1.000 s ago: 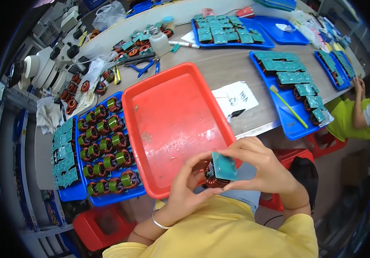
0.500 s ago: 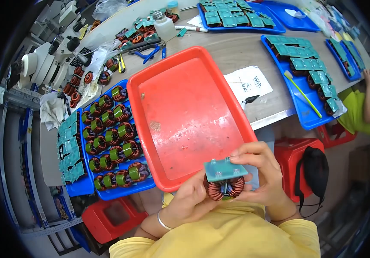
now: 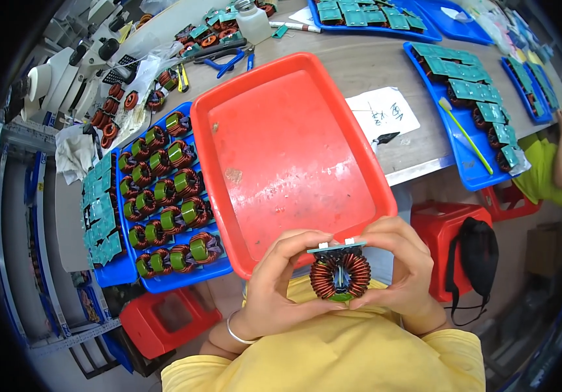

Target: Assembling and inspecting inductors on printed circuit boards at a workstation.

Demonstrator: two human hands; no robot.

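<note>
A copper-wound ring coil (image 3: 340, 274) with a small green circuit board on its top edge is held upright close to my chest. My left hand (image 3: 279, 281) grips its left side and my right hand (image 3: 404, 268) grips its right side. Just beyond my hands lies a large red tray (image 3: 281, 150) with nothing in it. To its left a blue tray (image 3: 163, 196) holds several copper coils with green cores.
Green circuit boards (image 3: 101, 215) lie at the far left. Blue trays of boards (image 3: 477, 98) stand right and at the back. A paper sheet (image 3: 382, 114), pliers (image 3: 228, 62), a bottle (image 3: 255, 23) and a microscope (image 3: 65, 72) are on the bench. Red stools (image 3: 447, 228) stand below; another person (image 3: 559, 170) sits at right.
The coil and board have been turned upright between my hands, so the coil's face is toward me and the board is edge-on on top. The view has tilted down toward my lap.
</note>
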